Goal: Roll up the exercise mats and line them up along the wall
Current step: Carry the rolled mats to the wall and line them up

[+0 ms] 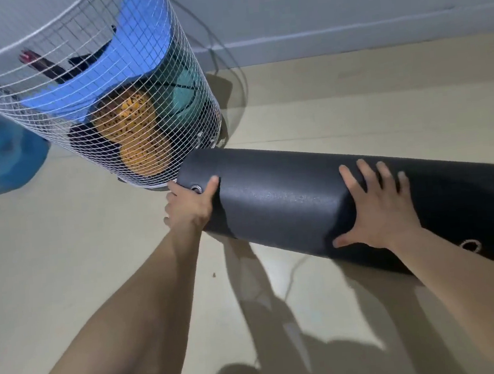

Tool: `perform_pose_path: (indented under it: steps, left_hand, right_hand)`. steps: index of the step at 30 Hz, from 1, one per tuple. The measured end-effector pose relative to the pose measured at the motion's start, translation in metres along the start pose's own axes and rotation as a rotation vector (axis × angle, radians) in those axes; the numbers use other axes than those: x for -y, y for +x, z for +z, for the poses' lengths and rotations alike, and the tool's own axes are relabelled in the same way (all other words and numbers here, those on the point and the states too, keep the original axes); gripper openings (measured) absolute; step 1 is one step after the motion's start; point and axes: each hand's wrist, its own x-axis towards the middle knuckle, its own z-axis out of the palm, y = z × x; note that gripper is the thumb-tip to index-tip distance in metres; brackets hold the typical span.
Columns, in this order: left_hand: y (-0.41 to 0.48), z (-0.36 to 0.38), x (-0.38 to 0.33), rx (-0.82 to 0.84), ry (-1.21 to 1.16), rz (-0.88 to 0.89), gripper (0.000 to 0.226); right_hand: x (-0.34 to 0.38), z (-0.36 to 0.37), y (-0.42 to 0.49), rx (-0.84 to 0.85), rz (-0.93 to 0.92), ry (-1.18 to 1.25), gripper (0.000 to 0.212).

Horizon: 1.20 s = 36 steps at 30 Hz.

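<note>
Both bare arms stretch forward. The left hand [190, 207] grips the end of the rolled mat [286, 204], thumb hooked over its top; the right hand [378, 213] lies flat on it, fingers spread.

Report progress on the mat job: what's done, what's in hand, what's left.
Done: the black mat is fully rolled. In hand: the left hand grips its end beside the wire basket, and the right hand lies flat across its middle. Left: it is not yet set down along the wall; whether more mats wait unrolled is out of view.
</note>
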Motion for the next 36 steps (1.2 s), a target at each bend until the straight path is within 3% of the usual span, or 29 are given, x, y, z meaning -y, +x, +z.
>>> perform_pose_path:
  steps: [4, 9, 17, 23, 26, 29, 36]
  left_hand:
    - [0.009, 0.013, 0.004, -0.043, -0.187, 0.012, 0.105]
    - [-0.016, 0.029, 0.009, -0.169, -0.160, -0.014, 0.104]
    - [-0.071, 0.058, 0.040, -0.062, -0.195, -0.100, 0.105]
    - [-0.058, 0.055, 0.058, 0.124, -0.312, -0.095, 0.093]
    - [-0.046, 0.037, 0.052, 0.037, -0.437, -0.122, 0.100]
    - [-0.034, 0.029, 0.040, -0.114, -0.338, -0.105, 0.107]
    - [-0.021, 0.036, 0.061, -0.087, -0.448, 0.019, 0.114]
  right_hand:
    - [-0.002, 0.002, 0.008, -0.045, 0.011, 0.017, 0.155]
    - [-0.002, 0.005, 0.000, -0.059, -0.001, 0.000, 0.153]
    - [-0.012, -0.012, -0.019, 0.037, -0.013, -0.077, 0.154]
    - [-0.010, 0.001, -0.029, -0.052, 0.016, -0.094, 0.151]
    - [0.000, 0.003, -0.032, -0.117, 0.040, -0.092, 0.147]
    - [0.027, 0.006, -0.038, -0.159, 0.089, -0.052, 0.141]
    - [0.034, 0.028, -0.049, -0.277, 0.116, -0.106, 0.138]
